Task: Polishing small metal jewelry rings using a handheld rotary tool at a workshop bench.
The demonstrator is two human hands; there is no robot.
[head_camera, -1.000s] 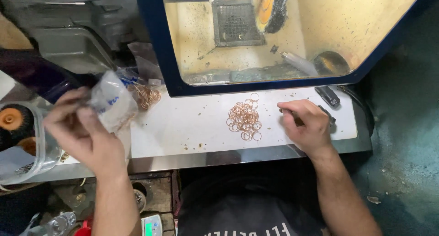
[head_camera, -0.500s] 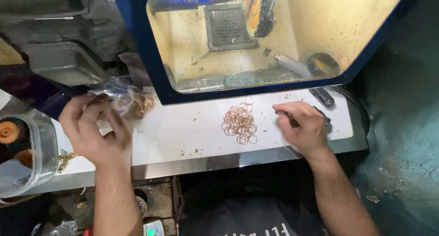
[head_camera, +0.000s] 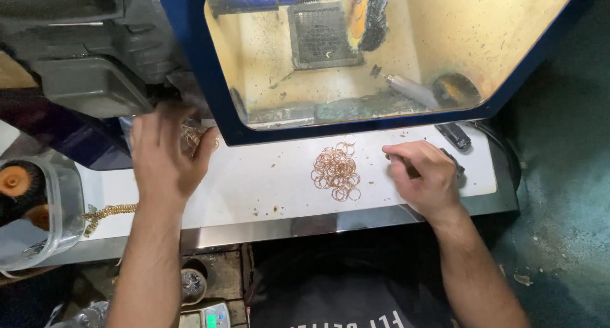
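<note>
- The left hand (head_camera: 164, 159) is laid flat with fingers spread over a small clear bag of golden rings (head_camera: 194, 136) at the back left of the table (head_camera: 267, 175); the bag is pressed under the palm and fingers rather than gripped, and most of it is hidden by the hand.
- The right hand (head_camera: 424, 175) is curled loosely closed, knuckles up, resting on the table's right part; a dark object (head_camera: 452, 163) is partly covered by it, and whether it is actually gripped cannot be told.
- A loose pile of thin copper-coloured rings (head_camera: 335, 170) lies on the white table between the two hands — just beside the right hand, well apart from the left.
- A golden chain (head_camera: 108, 213) is seen near the table's left front edge, beside a clear plastic container (head_camera: 47, 232) in which orange-and-black brush wheels are held.
- Behind the table stands a blue-framed polishing hood (head_camera: 203, 67) with a yellowish, dusty interior — a vent grille (head_camera: 321, 35) and a brush wheel (head_camera: 368, 16) are seen inside.
- A small scale (head_camera: 206, 315) is glimpsed below the table's edge.
</note>
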